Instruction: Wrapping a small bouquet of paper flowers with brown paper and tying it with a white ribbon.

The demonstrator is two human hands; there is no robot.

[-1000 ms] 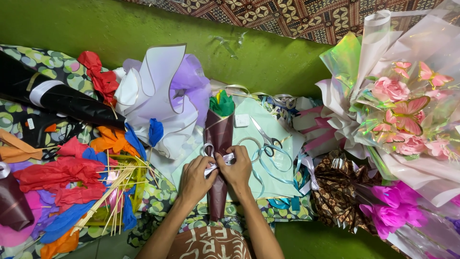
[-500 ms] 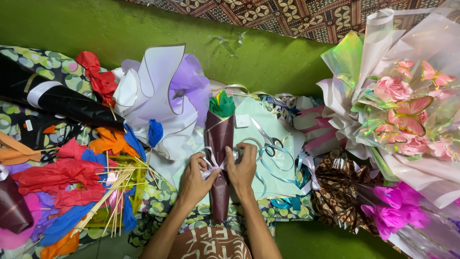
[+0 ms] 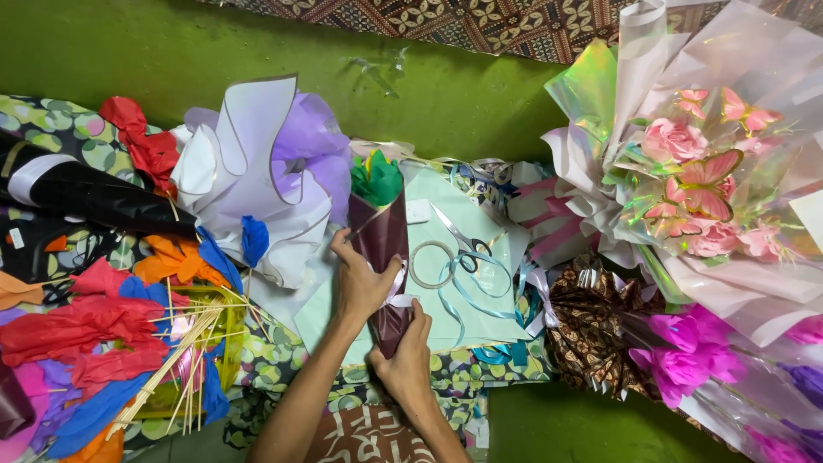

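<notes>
A small cone bouquet (image 3: 383, 233) wrapped in dark maroon paper, with green and yellow tissue at its top, lies in the middle of the mat. A pale ribbon is tied round its waist. My left hand (image 3: 358, 283) grips the cone's middle from the left side. My right hand (image 3: 406, 358) holds the cone's pointed lower end from below.
Scissors (image 3: 463, 238), a roll of clear tape (image 3: 431, 264) and teal ribbon (image 3: 480, 296) lie right of the cone on a pale sheet. White and lilac wrapping (image 3: 257, 171) sits left. Bamboo sticks (image 3: 180, 351) and coloured tissue lie far left. Finished bouquets (image 3: 694, 189) fill the right.
Both hands were together at the ribbon on the cone's middle. Now my right hand has dropped to the cone's tip and my left hand wraps around its middle.
</notes>
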